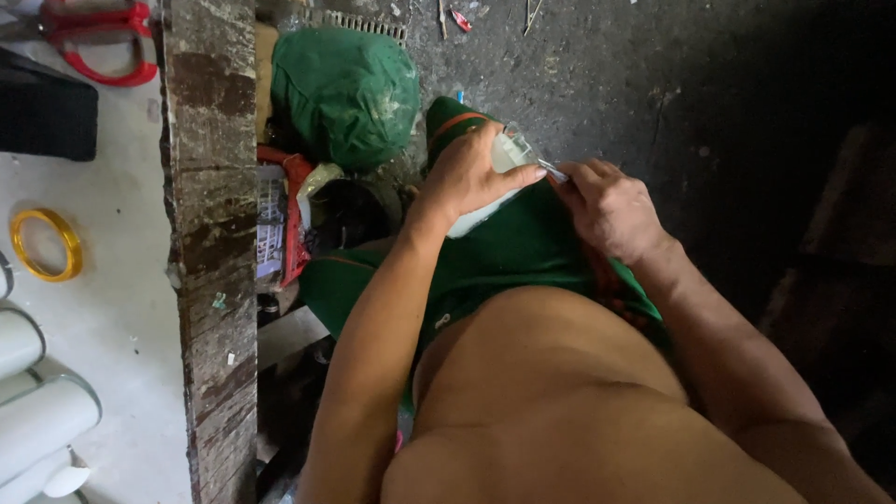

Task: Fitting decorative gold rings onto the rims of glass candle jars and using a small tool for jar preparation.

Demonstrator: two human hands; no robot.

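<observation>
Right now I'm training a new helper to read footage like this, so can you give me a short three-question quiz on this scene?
1. True or false: the left hand holds a whitish plastic piece over the lap.
2. What does the right hand pinch against that piece? A) a thin metal tool B) a paintbrush C) a rope
3. What colour is the ring lying on the white tabletop at the left?

Key: 1 true; 2 A; 3 yellow.
</observation>
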